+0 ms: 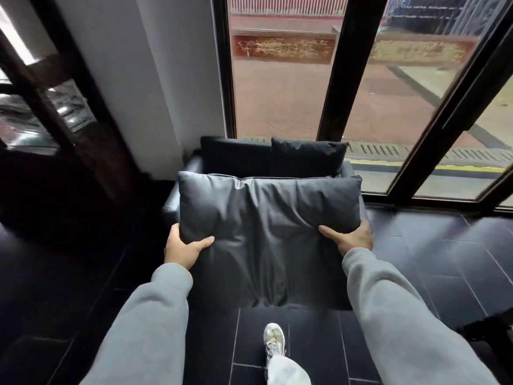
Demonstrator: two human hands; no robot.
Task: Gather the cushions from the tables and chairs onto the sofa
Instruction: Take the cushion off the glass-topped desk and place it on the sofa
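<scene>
**Cushion held in both hands before the sofa**

A large dark cushion (266,232) was gripped at its two lower sides. The left hand (183,247) was clamped on the left edge, thumb pressed across the front face and fingers hidden behind. The right hand (351,237) was clamped on the right edge in the same way, thumb on the front. Both arms were clad in grey sleeves (155,323). The cushion was held upright in the air, creased down its middle, in front of a dark sofa (194,165) and covering most of its seat. A second cushion (308,154) was seen propped against the sofa's back, on the right side. The sofa was set against a white wall (155,79) and a tall window (280,79). Below the held cushion, one pale shoe (274,341) was planted on the dark tiled floor (458,259).
</scene>
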